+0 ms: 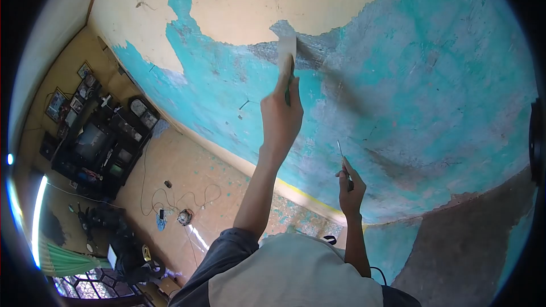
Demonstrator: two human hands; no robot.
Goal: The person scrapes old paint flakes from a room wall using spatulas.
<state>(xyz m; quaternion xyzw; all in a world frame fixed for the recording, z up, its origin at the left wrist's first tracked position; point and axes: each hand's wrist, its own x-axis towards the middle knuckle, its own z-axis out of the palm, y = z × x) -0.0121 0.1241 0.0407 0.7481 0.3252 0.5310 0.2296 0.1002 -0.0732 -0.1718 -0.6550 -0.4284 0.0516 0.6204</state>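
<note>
My left hand (281, 115) is raised to the wall with its fingers wrapped round the dark handle of a scraper (288, 49). The scraper's flat, pale blade lies up against the wall at the ragged edge of the cream paint (239, 5). Around the blade a grey bare patch (264, 51) shows between the cream layer and the turquoise surface (216, 85). Lower and to the right, my right hand (351, 192) grips a dark-handled tool with a narrow metal blade (339, 148) pointing up, in front of the turquoise wall. That blade looks thin from this angle.
Paint flakes (290, 213) litter the floor along the wall's foot. A cable (196, 202) winds across the floor near a small round object (185, 216). A dark cabinet with a television (91, 141) stands at left, and a motorcycle (122, 244) below it. Nails (244, 104) stick out of the wall.
</note>
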